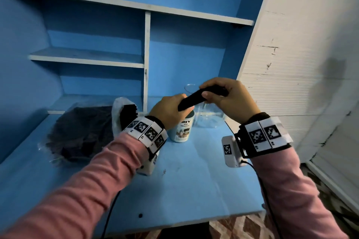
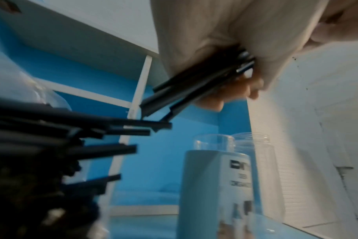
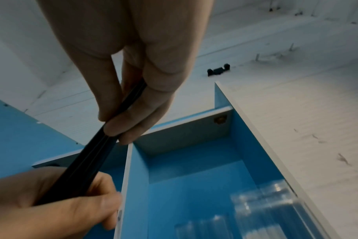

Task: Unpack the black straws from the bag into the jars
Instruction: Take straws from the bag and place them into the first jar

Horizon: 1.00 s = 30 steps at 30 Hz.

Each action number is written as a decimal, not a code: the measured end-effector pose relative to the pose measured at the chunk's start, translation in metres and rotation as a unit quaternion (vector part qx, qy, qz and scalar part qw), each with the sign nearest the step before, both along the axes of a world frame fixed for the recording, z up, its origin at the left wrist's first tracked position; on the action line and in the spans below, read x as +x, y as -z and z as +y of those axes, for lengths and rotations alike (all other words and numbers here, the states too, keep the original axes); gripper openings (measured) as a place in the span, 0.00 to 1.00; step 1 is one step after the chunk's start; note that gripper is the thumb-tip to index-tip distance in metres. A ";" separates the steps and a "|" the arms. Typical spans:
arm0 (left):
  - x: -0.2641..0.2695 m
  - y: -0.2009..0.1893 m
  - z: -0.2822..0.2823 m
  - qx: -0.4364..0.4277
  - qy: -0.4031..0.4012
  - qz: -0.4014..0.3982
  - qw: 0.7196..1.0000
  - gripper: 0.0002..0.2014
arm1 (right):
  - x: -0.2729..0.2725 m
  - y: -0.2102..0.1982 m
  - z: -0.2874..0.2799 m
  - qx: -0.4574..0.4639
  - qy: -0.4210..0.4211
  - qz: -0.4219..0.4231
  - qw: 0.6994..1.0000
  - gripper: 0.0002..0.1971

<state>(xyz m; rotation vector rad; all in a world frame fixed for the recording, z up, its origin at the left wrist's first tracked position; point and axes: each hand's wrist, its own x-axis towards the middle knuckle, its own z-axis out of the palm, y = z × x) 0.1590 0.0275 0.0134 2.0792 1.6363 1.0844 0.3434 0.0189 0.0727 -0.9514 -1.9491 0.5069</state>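
Straws (image 1: 196, 97) are gripped in a bundle by both hands' curled fingers (image 1: 210, 95); loosened, some could be spilled beside the labelled jar (image 1: 181, 129).

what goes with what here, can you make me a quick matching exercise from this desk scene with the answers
Things:
1. bundle of black straws
2. labelled jar
3. clear jar
4. plastic bag

Places:
A. lying at the left of the desk, straws inside
B. gripped by the left hand and right hand
C. upright right of the labelled jar
D. under the left hand

Pairs: 1-B, 2-D, 3-C, 4-A
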 end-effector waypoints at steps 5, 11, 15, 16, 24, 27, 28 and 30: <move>0.025 0.005 0.000 0.034 0.066 -0.145 0.987 0.12 | -0.007 -0.014 -0.009 0.138 0.066 0.014 0.988 0.10; 0.042 0.013 -0.005 -0.081 0.168 -0.270 0.945 0.17 | -0.022 -0.007 -0.009 0.160 0.027 0.097 0.982 0.12; 0.043 0.024 -0.008 -0.146 0.210 -0.278 0.926 0.16 | -0.025 0.015 0.001 0.173 0.037 0.071 0.982 0.06; 0.042 0.029 -0.007 -0.159 0.210 -0.256 0.930 0.15 | -0.025 0.022 0.003 0.174 0.036 0.052 0.983 0.05; 0.034 0.042 -0.013 -0.192 0.227 -0.219 0.930 0.08 | -0.028 0.050 0.004 0.122 0.014 -0.042 0.992 0.07; 0.032 0.042 -0.011 -0.182 0.218 -0.238 0.929 0.07 | -0.029 0.049 0.005 0.123 0.020 -0.033 0.992 0.07; 0.031 0.044 -0.010 -0.182 0.212 -0.240 0.929 0.06 | -0.029 0.050 0.004 0.121 0.022 -0.041 0.992 0.07; 0.029 0.046 -0.010 -0.186 0.210 -0.247 0.927 0.06 | -0.030 0.051 0.004 0.124 0.026 -0.033 0.991 0.07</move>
